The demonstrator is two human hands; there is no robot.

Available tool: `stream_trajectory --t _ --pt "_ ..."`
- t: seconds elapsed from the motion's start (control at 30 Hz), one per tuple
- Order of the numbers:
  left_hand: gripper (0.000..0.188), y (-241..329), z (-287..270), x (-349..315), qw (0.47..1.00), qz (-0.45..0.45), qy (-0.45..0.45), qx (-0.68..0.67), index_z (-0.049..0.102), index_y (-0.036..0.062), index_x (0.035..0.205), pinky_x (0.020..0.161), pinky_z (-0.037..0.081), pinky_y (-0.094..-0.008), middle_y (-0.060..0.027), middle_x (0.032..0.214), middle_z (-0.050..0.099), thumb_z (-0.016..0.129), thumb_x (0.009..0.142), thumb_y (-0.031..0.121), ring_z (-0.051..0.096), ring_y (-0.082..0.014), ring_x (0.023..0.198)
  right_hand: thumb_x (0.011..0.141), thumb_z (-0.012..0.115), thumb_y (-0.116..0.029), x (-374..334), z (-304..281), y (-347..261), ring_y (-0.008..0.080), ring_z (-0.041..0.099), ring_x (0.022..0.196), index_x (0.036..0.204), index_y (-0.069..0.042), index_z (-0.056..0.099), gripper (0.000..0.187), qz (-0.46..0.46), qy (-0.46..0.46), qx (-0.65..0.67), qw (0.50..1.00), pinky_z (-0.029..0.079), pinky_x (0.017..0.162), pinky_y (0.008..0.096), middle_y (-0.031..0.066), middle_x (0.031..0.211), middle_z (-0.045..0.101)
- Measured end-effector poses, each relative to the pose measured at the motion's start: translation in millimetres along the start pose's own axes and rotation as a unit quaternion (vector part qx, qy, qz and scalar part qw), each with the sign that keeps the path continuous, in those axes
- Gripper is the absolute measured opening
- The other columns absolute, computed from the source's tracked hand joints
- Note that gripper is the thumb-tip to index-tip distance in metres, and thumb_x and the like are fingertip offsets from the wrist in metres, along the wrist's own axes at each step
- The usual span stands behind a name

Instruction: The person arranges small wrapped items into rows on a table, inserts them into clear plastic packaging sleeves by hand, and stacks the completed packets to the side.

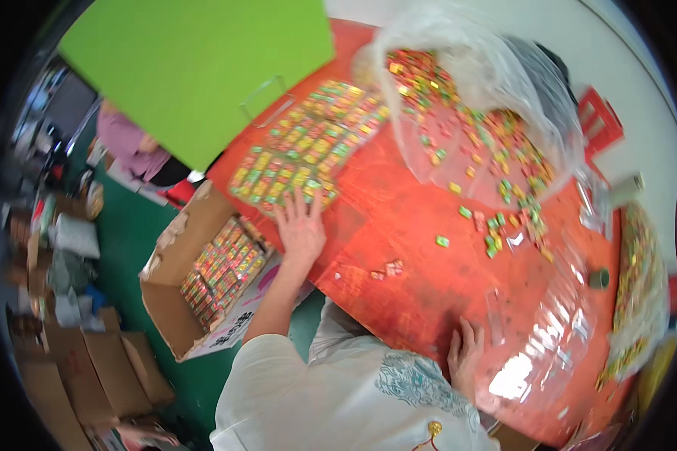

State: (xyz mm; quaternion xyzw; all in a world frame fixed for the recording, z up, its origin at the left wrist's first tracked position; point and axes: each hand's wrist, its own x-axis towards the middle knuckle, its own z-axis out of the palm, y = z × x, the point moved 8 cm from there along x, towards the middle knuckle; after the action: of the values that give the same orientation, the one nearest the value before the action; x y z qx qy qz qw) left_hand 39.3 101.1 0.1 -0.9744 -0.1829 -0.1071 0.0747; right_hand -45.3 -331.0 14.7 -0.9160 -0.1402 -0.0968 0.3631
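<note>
The left hand (302, 229) is spread and the right hand (466, 352) rests, fingers slightly parted, on the red tabletop (399, 297). A clear bag (478, 90) sprawls across its far side; an open carton (163, 302) stands off its left edge. Sweet packs (301, 143) lie in rows at the left fingertips; loose sweets (443, 241) dot the middle.

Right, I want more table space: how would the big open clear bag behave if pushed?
The clear plastic bag would probably crumple, since its film looks thin and wrinkled. The small wrapped pieces would likely spill further, as its mouth gapes and some already lie on the red table.
</note>
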Motion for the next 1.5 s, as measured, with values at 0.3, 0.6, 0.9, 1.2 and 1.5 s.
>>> stream_trajectory --t 0.3,0.6,0.9,1.2,1.5 --pt "0.071 -18.7 0.3 6.6 0.989 0.024 0.077 0.121 0.032 0.0258 0.157 0.106 0.024 -0.0755 -0.0205 0.160 0.030 0.055 0.095 0.053 0.035 -0.0469 0.142 0.082 0.069 -0.002 25.3 -12.8 -8.7 0.0333 0.060 0.096 0.120 -0.005 0.064 0.038 -0.049 0.035 -0.051 0.997 0.048 0.082 0.0410 0.0147 0.108 0.060" --pt "0.073 94.1 -45.9 -16.4 0.978 0.183 0.013 -0.097 0.033 0.0171 0.157 0.114 0.015 -0.0698 -0.0217 0.163 0.021 0.063 0.093 0.036 0.020 -0.0431 0.150 0.082 0.071 -0.012 57.8 -21.6 40.2 0.0316 0.054 0.114 0.129 -0.011 0.060 0.048 0.025 -0.004 -0.219 0.975 0.041 0.092 0.0455 0.0083 0.130 0.055" --pt "0.063 253.2 -49.5 12.2 0.853 0.400 -0.081 -0.324 0.043 0.0092 0.148 0.102 0.043 -0.0567 -0.0229 0.150 0.041 0.066 0.091 0.023 0.046 -0.0406 0.130 0.087 0.070 -0.018 109.9 -1.5 5.6 0.0294 0.056 0.110 0.124 -0.009 0.061 0.040 -0.092 -0.053 -0.113 0.988 0.042 0.090 0.0425 0.0110 0.124 0.057" --pt "0.055 343.9 -25.8 38.0 0.883 0.403 -0.075 -0.231 0.054 0.0071 0.136 0.089 0.048 -0.0482 -0.0129 0.125 0.054 0.068 0.084 0.016 0.052 -0.0332 0.116 0.084 0.065 -0.017 205.8 19.7 58.2 0.0262 0.057 0.103 0.120 -0.003 0.062 0.039 -0.075 0.059 -0.270 0.958 0.043 0.085 0.0404 0.0105 0.114 0.059" --pt "0.062 287.5 -50.2 -1.1 0.836 0.423 -0.098 -0.335 0.044 0.0035 0.144 0.100 0.044 -0.0502 -0.0208 0.139 0.049 0.067 0.089 0.020 0.049 -0.0389 0.125 0.086 0.062 -0.015 153.3 13.3 25.3 0.0266 0.057 0.109 0.122 -0.005 0.063 0.037 -0.134 -0.006 -0.174 0.976 0.042 0.089 0.0414 0.0099 0.118 0.060"
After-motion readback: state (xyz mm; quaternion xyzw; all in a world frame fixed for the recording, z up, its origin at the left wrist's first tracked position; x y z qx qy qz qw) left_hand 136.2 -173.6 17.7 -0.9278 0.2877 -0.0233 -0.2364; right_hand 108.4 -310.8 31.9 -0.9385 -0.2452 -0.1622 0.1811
